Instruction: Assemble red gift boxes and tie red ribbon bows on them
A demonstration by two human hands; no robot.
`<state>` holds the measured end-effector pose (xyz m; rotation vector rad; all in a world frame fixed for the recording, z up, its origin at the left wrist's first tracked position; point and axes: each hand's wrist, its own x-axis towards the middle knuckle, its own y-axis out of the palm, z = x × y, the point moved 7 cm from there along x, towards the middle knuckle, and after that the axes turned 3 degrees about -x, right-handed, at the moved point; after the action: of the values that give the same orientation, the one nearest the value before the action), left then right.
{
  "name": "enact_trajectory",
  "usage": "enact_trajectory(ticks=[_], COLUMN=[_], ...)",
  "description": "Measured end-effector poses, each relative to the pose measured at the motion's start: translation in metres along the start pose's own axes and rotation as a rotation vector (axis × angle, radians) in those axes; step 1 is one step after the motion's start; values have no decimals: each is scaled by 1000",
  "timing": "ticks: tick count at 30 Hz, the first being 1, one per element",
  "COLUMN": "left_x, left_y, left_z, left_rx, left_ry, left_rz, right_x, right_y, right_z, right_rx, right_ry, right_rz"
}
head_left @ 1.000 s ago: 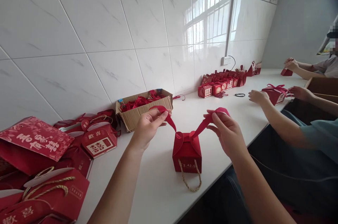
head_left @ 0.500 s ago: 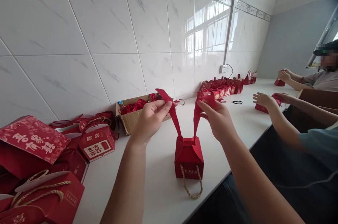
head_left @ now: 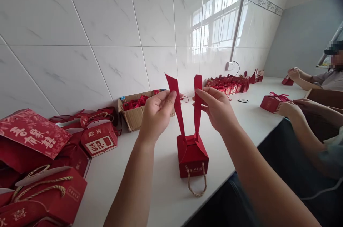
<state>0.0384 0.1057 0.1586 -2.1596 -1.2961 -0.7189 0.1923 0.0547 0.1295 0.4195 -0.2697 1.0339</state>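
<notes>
A small red gift box [head_left: 193, 157] with a rope handle [head_left: 197, 194] stands upright on the white table in front of me. Red ribbon [head_left: 180, 120] rises from its top in two separate strands. My left hand [head_left: 158, 111] pinches the left strand between thumb and fingers. The right strand is pinched by my right hand [head_left: 214, 107]. Both ribbon ends stick up above my fingertips, and the strands are apart and roughly upright.
Red gift boxes [head_left: 100, 140] are heaped at the left. A cardboard box [head_left: 134, 121] of red ribbons stands by the wall. Further right are rows of red boxes [head_left: 230, 86] and a black loop [head_left: 243, 101]. A co-worker's hands [head_left: 292, 111] touch a ribboned box; another person [head_left: 311, 80] sits beyond.
Both ribbon strands are now held straighter and their ends point up. My hands have come slightly closer together. The nearer co-worker's box now shows a bow on top.
</notes>
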Motion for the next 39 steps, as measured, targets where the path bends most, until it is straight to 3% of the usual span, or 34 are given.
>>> enact_trajectory(ticks=[10,14,18,23,26,29,32,36,39], left_x=[2,2,0,0,0,-4,-8,-5,-6], left_y=[-11,-2,4,2,3,14,19,10,10], left_z=[5,4,10,20,20,20,22,29,32], left_rx=[-219,-188,-152,-132,-162,-241,-275,-347,-350], left_ry=[30,-6,-100,-167,-199,-280,-355,-412,-455], left_rz=[-191,-95,0,47,102,291,404,254,223], right_x=[-1,1,-1,-9,-10,-9,-11,-18,-25], right_y=[11,18,31,39,36,33,29,21,19], right_z=[-3,-3,1,-2,-6,-7,-2,7,13], right_rx=[2,-74,-31,84,104,97,-9,-404,-697], right_ry=[-18,-34,-87,-40,-36,-71,-174,-422,-675], right_rz=[5,61,262,482,469,461,534,579,537])
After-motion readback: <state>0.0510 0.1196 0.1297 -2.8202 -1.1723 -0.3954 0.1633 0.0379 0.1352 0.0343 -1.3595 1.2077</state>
